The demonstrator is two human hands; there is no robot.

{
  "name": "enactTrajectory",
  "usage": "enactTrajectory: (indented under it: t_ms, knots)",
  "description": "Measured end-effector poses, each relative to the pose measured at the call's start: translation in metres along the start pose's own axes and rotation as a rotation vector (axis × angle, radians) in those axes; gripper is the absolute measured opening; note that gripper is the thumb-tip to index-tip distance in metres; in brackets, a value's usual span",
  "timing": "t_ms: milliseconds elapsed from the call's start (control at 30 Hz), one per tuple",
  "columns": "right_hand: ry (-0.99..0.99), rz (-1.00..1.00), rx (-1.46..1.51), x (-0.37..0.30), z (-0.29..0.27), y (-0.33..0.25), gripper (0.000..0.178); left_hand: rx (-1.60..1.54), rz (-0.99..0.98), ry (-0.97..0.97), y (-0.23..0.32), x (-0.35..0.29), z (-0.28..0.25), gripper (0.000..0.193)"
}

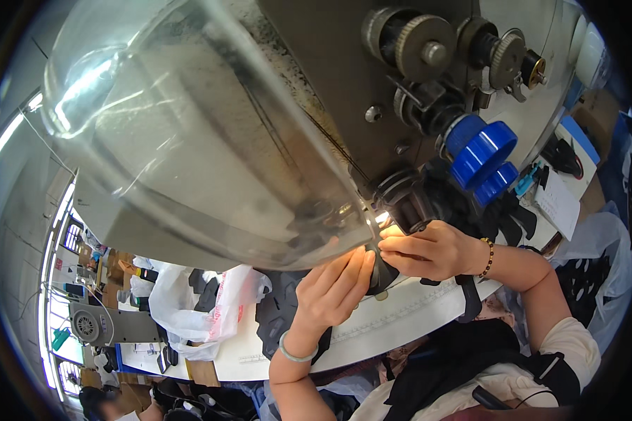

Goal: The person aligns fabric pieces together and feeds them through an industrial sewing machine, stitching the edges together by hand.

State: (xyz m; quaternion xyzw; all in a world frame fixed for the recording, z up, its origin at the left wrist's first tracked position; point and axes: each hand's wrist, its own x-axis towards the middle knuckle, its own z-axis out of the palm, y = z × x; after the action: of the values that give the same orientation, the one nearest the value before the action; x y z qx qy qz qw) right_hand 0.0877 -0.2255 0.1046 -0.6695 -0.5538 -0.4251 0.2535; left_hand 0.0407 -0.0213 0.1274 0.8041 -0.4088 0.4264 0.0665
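Along the far left, a grey machine (130, 327) with a round vented cover stood well apart from you. Nearer, a clear plastic bag (172, 302) with red printing sat on the white table (244, 340), and above it a large clear shield (189, 154) curved across your view. Next came dark grey pieces (277, 309) on the table, just beside your left wrist, which wore a pale bangle (296, 356). Your left hand (333, 288) reached up with its fingers against a black piece (381, 276); whether they gripped it, you could not tell. That piece was between your two hands, below the small bright light of the sewing machine (330, 77). Your right hand (432, 251) had thumb and fingers pinched on it. Over that hand stood blue knobs (483, 153); a beaded bracelet (486, 257) circled your right wrist. Farther right lay a white sheet (559, 205), then another clear bag (614, 245) holding black pieces.
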Motion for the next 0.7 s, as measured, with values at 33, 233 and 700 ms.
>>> enactTrajectory:
  t_ms: [33,233,700]
  knots:
    - [0.004,-0.009,-0.015,0.0,0.0,0.001,0.019,0.005,-0.011,-0.001,-0.001,0.0,0.0,0.016]
    - [0.009,0.026,-0.046,-0.001,-0.002,0.004,0.019,0.048,0.005,0.054,-0.009,0.002,0.009,0.032]
    - [0.013,0.045,-0.04,-0.004,0.006,0.005,0.026,-0.038,-0.091,0.06,-0.014,-0.003,0.012,0.03]
